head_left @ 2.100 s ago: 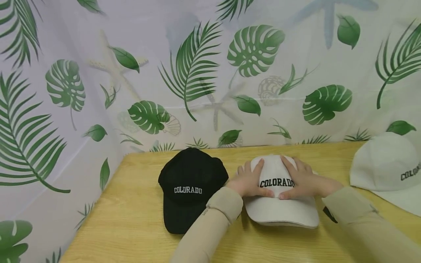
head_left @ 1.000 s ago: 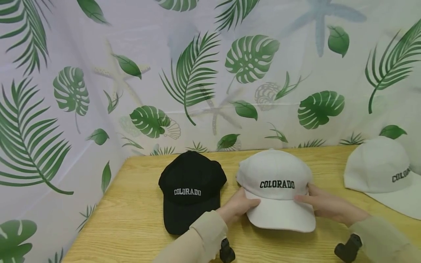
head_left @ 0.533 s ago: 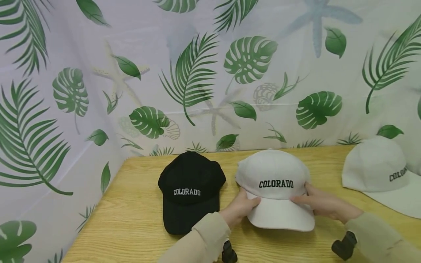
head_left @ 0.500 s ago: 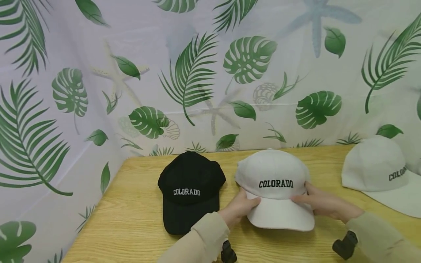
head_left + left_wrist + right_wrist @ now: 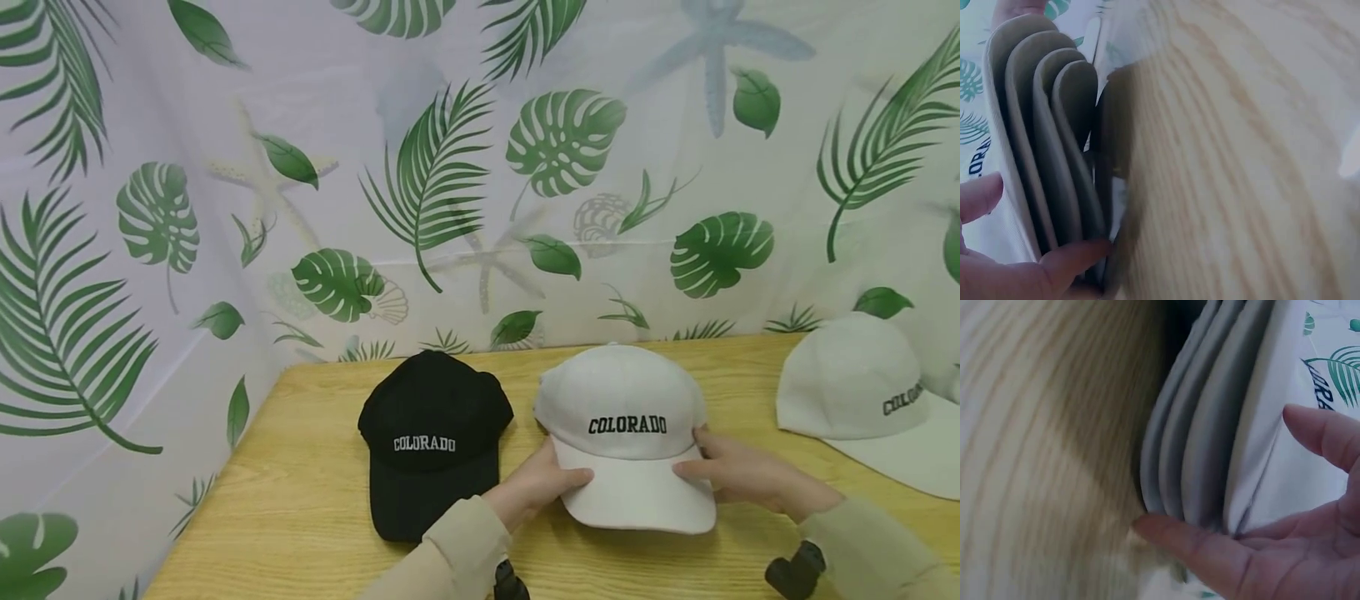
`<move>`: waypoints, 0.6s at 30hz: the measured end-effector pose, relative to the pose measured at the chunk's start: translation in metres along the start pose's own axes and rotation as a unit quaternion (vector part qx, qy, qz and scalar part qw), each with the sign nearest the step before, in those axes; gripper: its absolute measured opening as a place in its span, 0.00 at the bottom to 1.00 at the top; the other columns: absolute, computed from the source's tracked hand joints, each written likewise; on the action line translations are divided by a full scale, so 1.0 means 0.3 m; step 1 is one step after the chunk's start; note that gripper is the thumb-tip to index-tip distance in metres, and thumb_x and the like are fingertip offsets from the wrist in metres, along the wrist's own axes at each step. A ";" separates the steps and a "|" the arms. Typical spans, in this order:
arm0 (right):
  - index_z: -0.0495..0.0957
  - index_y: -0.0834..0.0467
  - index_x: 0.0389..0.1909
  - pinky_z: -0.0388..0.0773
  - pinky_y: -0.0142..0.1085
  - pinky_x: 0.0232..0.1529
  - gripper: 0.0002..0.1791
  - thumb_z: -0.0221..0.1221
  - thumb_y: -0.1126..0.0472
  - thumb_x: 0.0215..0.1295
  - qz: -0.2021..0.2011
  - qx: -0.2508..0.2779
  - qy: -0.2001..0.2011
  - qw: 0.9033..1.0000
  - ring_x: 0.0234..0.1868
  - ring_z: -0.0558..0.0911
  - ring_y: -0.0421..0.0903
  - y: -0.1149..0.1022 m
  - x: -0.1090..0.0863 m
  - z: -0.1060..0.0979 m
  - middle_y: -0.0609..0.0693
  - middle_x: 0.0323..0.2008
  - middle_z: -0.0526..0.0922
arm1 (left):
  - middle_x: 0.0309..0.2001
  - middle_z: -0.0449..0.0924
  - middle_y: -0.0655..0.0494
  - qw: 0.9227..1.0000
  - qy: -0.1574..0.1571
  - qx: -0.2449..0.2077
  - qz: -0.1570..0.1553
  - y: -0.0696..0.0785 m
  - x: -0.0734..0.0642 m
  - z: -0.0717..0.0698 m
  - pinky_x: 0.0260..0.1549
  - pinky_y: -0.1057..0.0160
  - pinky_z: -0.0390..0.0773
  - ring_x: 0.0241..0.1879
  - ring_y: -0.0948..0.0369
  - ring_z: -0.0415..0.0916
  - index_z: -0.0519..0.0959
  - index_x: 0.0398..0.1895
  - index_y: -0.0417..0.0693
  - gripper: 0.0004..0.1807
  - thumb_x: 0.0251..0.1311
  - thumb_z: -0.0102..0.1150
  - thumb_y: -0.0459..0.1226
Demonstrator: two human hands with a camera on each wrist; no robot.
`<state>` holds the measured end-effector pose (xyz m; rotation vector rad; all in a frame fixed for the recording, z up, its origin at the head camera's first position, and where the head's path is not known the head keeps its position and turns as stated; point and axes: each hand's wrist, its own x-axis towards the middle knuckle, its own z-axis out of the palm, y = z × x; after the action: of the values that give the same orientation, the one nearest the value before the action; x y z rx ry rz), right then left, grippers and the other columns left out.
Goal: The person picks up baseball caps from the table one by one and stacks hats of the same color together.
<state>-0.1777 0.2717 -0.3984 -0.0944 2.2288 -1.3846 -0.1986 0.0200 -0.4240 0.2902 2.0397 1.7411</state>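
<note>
A stack of nested white caps (image 5: 626,392) lettered COLORADO sits on the table, brims facing me. From the front only the top cap shows clearly, but both wrist views show several brims (image 5: 1000,119) layered one under another. My left hand (image 5: 536,483) grips the stack's left side, thumb on the top brim and fingers along the edges below. On the opposite side my right hand (image 5: 757,477) holds it likewise; in the right wrist view its thumb is over the top brim and a finger reaches past the lower brims (image 5: 1204,462).
A black cap (image 5: 431,417) with white COLORADO lettering lies left of the stack, close to my left forearm. Another white cap (image 5: 847,383) sits at the right edge, partly out of frame. Behind the wooden table (image 5: 300,467) hangs a leaf-patterned cloth (image 5: 480,167).
Two seconds ago both hands lay spread over the front of the top cap's crown; they have since moved down to the brim's sides. The stack has stayed nearly in place.
</note>
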 end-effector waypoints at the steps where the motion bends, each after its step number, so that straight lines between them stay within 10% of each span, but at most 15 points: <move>1: 0.29 0.77 0.61 0.67 0.56 0.44 0.49 0.54 0.54 0.61 -0.007 -0.020 0.006 1.000 0.58 0.47 0.73 0.002 -0.002 -0.001 0.79 0.59 0.36 | 0.52 0.66 0.54 1.000 -0.006 -0.003 -0.002 -0.003 -0.003 -0.007 0.49 0.57 0.65 0.50 0.58 0.66 0.61 0.57 0.46 0.27 0.54 0.56 0.28; 10: 0.56 0.84 0.52 0.71 0.50 0.41 0.35 0.50 0.54 0.64 -0.063 -0.210 0.113 0.969 0.49 0.68 0.68 0.047 -0.032 -0.085 0.76 0.48 0.67 | 0.54 0.64 0.39 0.999 0.042 -0.014 -0.026 -0.017 -0.062 -0.058 0.33 0.58 0.73 0.48 0.53 0.66 0.64 0.56 0.30 0.26 0.59 0.53 0.39; 18: 0.60 0.84 0.49 0.75 0.44 0.34 0.32 0.47 0.54 0.66 -0.036 -0.237 0.175 0.955 0.41 0.74 0.64 0.114 -0.087 -0.268 0.78 0.46 0.66 | 0.58 0.62 0.38 0.998 0.058 -0.033 -0.001 -0.002 -0.101 -0.098 0.38 0.54 0.73 0.56 0.49 0.60 0.61 0.58 0.29 0.28 0.62 0.48 0.42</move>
<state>-0.1847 0.3624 -0.3896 -0.1016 2.8456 -0.9246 -0.1853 -0.0192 -0.4157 0.1701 2.0562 1.8602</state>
